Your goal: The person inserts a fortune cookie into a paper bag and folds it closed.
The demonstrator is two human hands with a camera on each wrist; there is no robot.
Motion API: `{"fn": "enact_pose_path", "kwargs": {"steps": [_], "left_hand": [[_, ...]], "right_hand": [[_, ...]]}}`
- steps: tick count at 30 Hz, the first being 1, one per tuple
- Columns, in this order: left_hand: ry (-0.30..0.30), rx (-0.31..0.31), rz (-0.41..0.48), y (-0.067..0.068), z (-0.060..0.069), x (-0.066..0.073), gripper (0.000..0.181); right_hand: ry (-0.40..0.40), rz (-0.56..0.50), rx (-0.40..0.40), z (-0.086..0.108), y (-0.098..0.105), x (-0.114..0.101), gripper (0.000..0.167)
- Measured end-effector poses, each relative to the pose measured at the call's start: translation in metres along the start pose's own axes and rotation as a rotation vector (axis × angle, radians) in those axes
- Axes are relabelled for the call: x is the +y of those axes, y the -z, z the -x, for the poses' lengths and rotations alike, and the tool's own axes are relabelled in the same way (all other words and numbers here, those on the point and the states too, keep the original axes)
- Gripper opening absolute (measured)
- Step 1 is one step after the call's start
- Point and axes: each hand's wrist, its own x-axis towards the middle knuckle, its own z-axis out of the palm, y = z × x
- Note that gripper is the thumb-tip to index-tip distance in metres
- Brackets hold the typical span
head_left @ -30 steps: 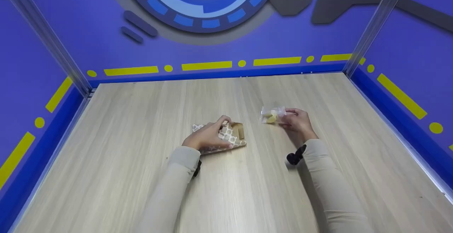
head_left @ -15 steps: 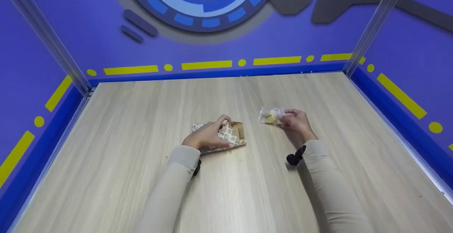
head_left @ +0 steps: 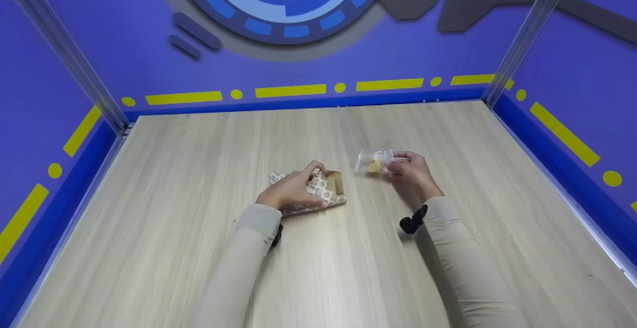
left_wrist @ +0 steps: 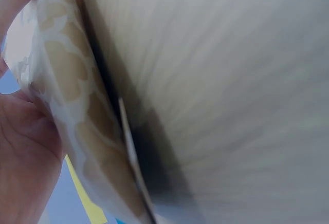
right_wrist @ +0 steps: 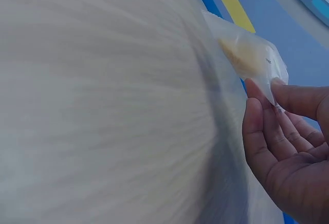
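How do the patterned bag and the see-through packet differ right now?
Look: the patterned bag has a pale and tan print, with a brown inside showing at its open end, while the see-through packet reveals yellowish contents.
Size: the bag is larger than the packet.
Hold: the left hand grips the bag across its body; the right hand pinches the packet at one end.
Shared: each is held in one hand.
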Motion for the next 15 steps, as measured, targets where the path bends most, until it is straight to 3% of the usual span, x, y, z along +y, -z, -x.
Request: {"fn": "enact_pose_path", "kwargs": {"steps": [8,15], "left_hand": [[-0.003,-0.009,0.010,0.001,0.000,0.000,0.076],[0.000,-0.005,0.000,0.001,0.000,-0.001,0.077]], "right_hand": [[0.037,0.078,-0.016,0.003,-0.009,-0.005,0.048],[0.015,0.130,-0.062,0.006,-0.016,-0.012,0.049]]}}
